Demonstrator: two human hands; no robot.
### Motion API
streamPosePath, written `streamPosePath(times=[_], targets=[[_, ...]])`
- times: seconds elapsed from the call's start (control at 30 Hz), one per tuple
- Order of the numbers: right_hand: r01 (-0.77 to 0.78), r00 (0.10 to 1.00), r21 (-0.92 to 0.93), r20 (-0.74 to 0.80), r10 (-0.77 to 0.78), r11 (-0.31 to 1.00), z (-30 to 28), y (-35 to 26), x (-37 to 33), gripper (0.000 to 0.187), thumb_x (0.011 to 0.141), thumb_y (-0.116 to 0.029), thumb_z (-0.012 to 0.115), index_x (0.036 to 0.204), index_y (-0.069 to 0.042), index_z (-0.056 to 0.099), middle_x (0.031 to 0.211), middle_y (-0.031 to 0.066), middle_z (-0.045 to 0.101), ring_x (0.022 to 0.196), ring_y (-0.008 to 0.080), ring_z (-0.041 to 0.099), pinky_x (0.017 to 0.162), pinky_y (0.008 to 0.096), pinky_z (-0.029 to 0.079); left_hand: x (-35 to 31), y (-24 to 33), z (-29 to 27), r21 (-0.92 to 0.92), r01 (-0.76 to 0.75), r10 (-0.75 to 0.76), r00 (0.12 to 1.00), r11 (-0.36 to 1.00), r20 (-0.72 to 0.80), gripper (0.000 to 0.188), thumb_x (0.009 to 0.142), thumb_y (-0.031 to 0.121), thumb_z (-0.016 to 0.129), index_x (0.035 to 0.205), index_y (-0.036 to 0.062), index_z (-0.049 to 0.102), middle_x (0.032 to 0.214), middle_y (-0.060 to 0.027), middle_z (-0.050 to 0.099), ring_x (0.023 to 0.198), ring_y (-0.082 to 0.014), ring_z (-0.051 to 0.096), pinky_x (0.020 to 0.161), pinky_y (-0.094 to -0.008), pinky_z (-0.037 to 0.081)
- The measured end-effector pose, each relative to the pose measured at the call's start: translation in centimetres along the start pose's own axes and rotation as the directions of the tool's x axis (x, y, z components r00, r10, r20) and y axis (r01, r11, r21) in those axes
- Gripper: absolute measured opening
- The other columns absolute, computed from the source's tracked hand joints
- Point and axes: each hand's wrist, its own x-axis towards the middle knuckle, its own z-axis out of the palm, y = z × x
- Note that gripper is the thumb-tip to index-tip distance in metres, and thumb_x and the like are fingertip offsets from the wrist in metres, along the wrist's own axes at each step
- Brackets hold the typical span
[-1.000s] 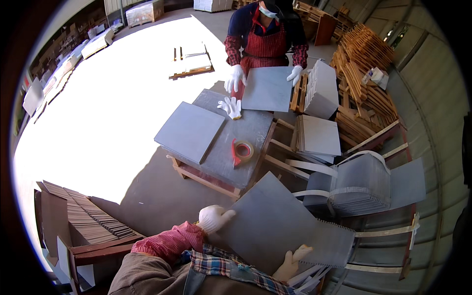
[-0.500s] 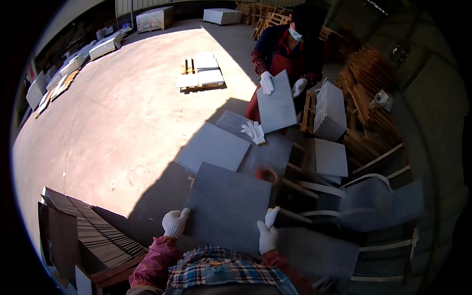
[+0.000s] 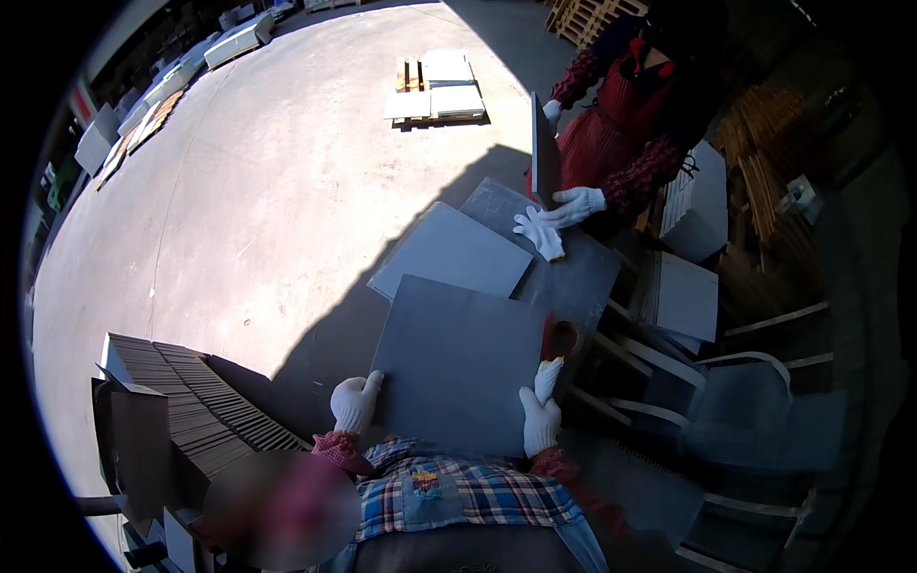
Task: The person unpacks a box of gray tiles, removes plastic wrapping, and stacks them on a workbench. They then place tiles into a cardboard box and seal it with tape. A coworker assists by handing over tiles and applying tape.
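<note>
A square grey tile (image 3: pixel 458 368) lies in front of my body, one edge close to my apron. At its left edge, my left hand (image 3: pixel 354 403) in a white knit glove grips the side, thumb on top. My right hand (image 3: pixel 541 420), gloved too, holds the opposite edge. Just beyond it is a small white knit piece with a yellow rim (image 3: pixel 548 379), partly against my fingers. Past the tile lies a lighter grey tile (image 3: pixel 454 250). Across from me a co-worker holds another tile (image 3: pixel 544 153) upright, edge toward me, with gloved hands.
A loose white glove (image 3: pixel 541 235) lies on a grey panel (image 3: pixel 585 277). A reddish tape roll (image 3: pixel 562 336) sits by my tile's right corner. Stacked cardboard (image 3: pixel 196 401) stands at left. Tile stacks (image 3: pixel 683 296) and strapped frames occupy the right. A loaded pallet (image 3: pixel 439 91) stands on the sunlit floor.
The co-worker has turned their tile from face-on to edge-on and shifted their hands. My view has moved, so the scene sits differently; both my hands keep their grip.
</note>
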Motion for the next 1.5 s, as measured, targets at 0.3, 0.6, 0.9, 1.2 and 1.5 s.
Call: streamPosePath(times=[0.3,0.6,0.9,1.2,1.5], targets=[[-0.038,0.995,-0.049,-0.094,0.033,0.998,-0.1,0.4,0.6,0.058,0.097,-0.022,0.069,0.143,0.011,0.054,0.140,0.0115,0.064,0.125,0.0205,0.060,0.107,0.0330,0.043,2.7,0.9,0.9,-0.053,-0.017,0.024,0.992,0.998,0.121,0.060,0.095,0.061,0.061,0.086,0.0049,0.081,0.075,-0.0172,0.072,0.074,-0.0320,0.071,0.072,-0.0418,0.053],[-0.018,0.992,0.024,-0.121,0.021,1.000,3.4,0.2,0.5,0.060,0.097,-0.022,0.068,0.144,0.011,0.053,0.140,0.0133,0.063,0.127,0.0214,0.058,0.109,0.0333,0.041,6.4,1.0,-0.7,-0.040,-0.088,0.093,0.986,0.995,0.136,0.060,0.095,0.061,0.060,0.086,0.0049,0.081,0.078,-0.0193,0.073,0.078,-0.0348,0.072,0.075,-0.0434,0.054],[-0.070,0.996,0.026,-0.051,0.071,0.997,6.9,-1.2,4.6,0.061,0.098,-0.019,0.068,0.148,0.010,0.050,0.149,0.0111,0.058,0.135,0.0205,0.054,0.112,0.0328,0.038,11.8,2.5,-1.9,0.010,-0.038,0.036,0.988,0.999,0.151,0.059,0.095,0.061,0.060,0.090,0.0060,0.081,0.082,-0.0183,0.075,0.081,-0.0353,0.073,0.077,-0.0445,0.054],[0.020,0.998,0.070,-0.055,-0.016,0.997,9.5,-0.2,10.8,0.061,0.097,-0.014,0.069,0.149,0.009,0.049,0.151,0.0090,0.055,0.136,0.0192,0.052,0.114,0.0316,0.037,17.2,4.9,-0.4,0.068,-0.064,0.053,0.988,0.996,0.147,0.062,0.095,0.062,0.058,0.089,0.0041,0.080,0.084,-0.0208,0.074,0.084,-0.0371,0.072,0.079,-0.0464,0.053],[-0.047,0.965,-0.216,-0.262,-0.012,0.975,13.6,0.5,17.9,0.056,0.093,-0.039,0.070,0.123,0.009,0.067,0.114,0.0211,0.074,0.107,0.0334,0.070,0.095,0.0415,0.049,26.9,9.2,1.0,0.072,-0.134,0.113,0.964,0.988,0.242,0.064,0.095,0.063,0.056,0.089,0.0037,0.080,0.084,-0.0209,0.074,0.084,-0.0386,0.072,0.079,-0.0466,0.053]])
